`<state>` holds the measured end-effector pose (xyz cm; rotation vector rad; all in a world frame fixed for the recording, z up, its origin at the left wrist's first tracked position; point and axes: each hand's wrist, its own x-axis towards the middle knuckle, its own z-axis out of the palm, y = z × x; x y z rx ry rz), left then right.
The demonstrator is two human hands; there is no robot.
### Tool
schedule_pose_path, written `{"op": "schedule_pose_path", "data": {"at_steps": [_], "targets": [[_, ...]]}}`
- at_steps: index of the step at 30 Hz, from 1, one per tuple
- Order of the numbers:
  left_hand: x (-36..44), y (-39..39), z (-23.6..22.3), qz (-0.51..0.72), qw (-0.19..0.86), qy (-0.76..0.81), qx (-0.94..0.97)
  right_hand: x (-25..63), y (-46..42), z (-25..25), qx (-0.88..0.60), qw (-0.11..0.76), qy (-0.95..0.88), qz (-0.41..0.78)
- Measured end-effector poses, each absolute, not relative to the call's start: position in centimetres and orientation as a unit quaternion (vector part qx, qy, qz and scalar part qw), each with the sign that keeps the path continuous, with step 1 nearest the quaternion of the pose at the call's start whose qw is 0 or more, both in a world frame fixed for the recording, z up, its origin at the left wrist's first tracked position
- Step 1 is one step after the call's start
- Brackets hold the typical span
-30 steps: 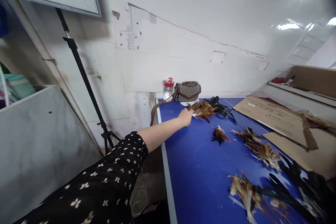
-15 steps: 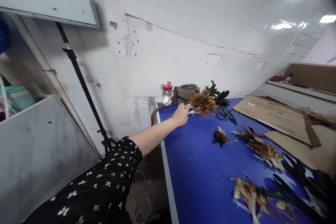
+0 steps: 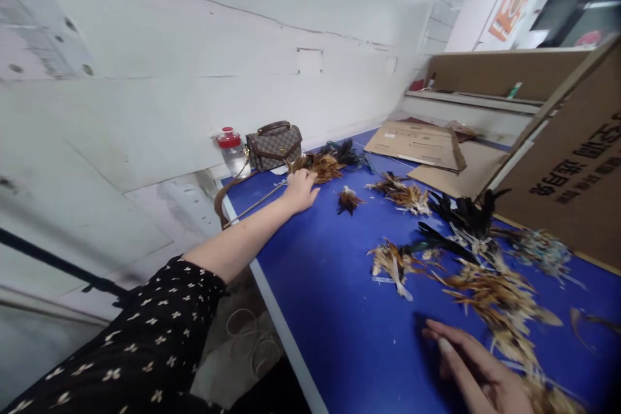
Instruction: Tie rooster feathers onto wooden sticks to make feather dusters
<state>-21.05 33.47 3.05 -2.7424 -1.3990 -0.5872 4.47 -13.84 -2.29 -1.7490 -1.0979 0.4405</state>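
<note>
My left hand (image 3: 301, 192) reaches to the far end of the blue table and rests at the near end of a brown-and-black feather bundle (image 3: 330, 168). Its fingers are spread over the bundle's tied end, the thumb apart. My right hand (image 3: 478, 372) is low in the view above the blue surface, its index finger and thumb stretched out, with nothing visible between them. Just beyond it lies a small brown feather bunch (image 3: 395, 262). To its right spreads a larger golden-brown feather pile (image 3: 499, 291).
A patterned handbag (image 3: 274, 145) and a red-lidded jar (image 3: 233, 154) stand against the wall. Black feathers (image 3: 468, 213) and a small dark bunch (image 3: 348, 200) lie on the table (image 3: 320, 284). Flat cardboard (image 3: 422, 142) and an upright carton (image 3: 567, 162) border the right.
The view has swung right and down. The feather bundle, held by its tied end before, now lies on the table with my left hand loosened over it. My right hand has come into view.
</note>
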Motion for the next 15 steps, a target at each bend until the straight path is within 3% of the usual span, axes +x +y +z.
{"op": "schedule_pose_path", "data": {"at_steps": [15], "targets": [[-6.9,22.0,4.3,-0.131,-0.118,-0.203,-0.963,2.4,-13.2,-1.2,-0.657,0.53,-0.506,0.176]]}}
